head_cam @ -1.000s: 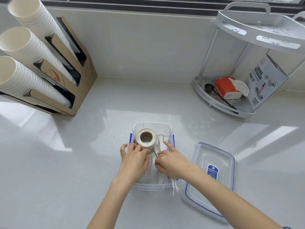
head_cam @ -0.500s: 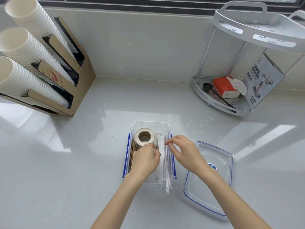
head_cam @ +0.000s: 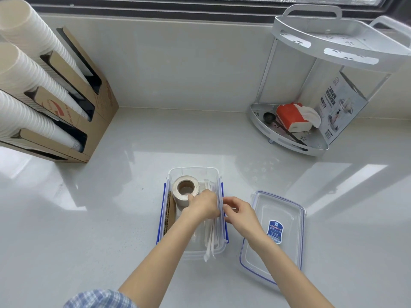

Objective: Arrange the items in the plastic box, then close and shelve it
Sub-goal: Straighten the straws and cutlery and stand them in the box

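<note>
Two hands at the clear plastic box (head_cam: pixel 193 172), table (head_cam: pixel 111 218) centre. Left hand (head_cam: pixel 203 205) inside, fingers curled over wrapped sticks (head_cam: pixel 210 245); grip unclear. Right hand (head_cam: pixel 239 213) loosely curled, touching the 3 o'clock rim. Tape roll (head_cam: pixel 185 188) at 12; lid (head_cam: pixel 273 236) beside, at 3.

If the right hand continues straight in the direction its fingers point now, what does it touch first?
The right hand points leftward at the plastic box. It would probably first meet the box's right wall with its blue latch, almost at the fingertips already; beyond that are the wrapped white sticks and the left hand. Depth is uncertain.
</note>
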{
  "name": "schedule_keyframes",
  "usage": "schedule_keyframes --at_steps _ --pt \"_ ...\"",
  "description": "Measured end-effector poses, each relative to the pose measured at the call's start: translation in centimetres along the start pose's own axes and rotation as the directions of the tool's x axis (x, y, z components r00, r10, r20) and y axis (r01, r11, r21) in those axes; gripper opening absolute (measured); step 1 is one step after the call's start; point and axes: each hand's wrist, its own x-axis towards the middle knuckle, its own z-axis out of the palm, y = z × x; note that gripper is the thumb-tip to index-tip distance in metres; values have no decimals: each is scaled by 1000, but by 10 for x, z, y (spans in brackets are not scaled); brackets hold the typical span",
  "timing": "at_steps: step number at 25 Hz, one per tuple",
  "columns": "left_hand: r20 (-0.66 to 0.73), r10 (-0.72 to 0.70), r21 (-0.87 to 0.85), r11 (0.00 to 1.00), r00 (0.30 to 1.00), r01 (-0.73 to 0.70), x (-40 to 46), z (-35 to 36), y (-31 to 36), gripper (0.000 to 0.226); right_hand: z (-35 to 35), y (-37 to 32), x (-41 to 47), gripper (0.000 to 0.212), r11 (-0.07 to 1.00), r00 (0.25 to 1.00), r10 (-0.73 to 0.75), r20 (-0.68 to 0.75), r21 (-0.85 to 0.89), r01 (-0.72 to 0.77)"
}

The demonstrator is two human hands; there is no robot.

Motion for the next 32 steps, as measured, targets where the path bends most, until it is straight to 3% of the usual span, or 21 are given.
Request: schedule_keyframes --at_steps 4,7,9,12,14,16,21,24,27,32 --pt "69 -7 -84 996 998 13 7 -5 -2 5 -1 0 -1 28 1000 1000 -11 -7 -13 11" --pt "123 -34 -123 991 992 50 8 -7 -2 17 0 -1 -1 28 999 1000 -26 -6 -18 26" --pt "137 -30 -151 987 990 51 5 -10 1 6 0 0 -1 28 999 999 -31 -9 -25 31" --pt "185 -43 -295 951 982 97 6 -10 2 51 1 2 0 27 999 999 -41 -18 -34 41" --pt "229 -32 -441 888 973 133 8 -9 2 65 2 3 -1 27 999 999 -42 -20 -24 42" --pt "249 -31 -458 877 968 146 7 -8 -2 69 3 3 0 27 999 999 -43 -23 -23 42" --pt "285 7 -599 782 959 172 11 -3 -15 28 3 4 0 26 999 999 -48 -24 -20 48" --pt "294 2 -638 745 956 195 8 1 -17 25 4 4 0 26 999 999 -44 -19 -16 44" --pt "275 17 -725 660 961 196 6 7 -20 43 4 5 0 26 999 999 -45 -30 -6 45" --pt "219 59 -895 409 974 176 -2 8 -23 52 5 6 -1 25 999 999 -48 -21 21 48"
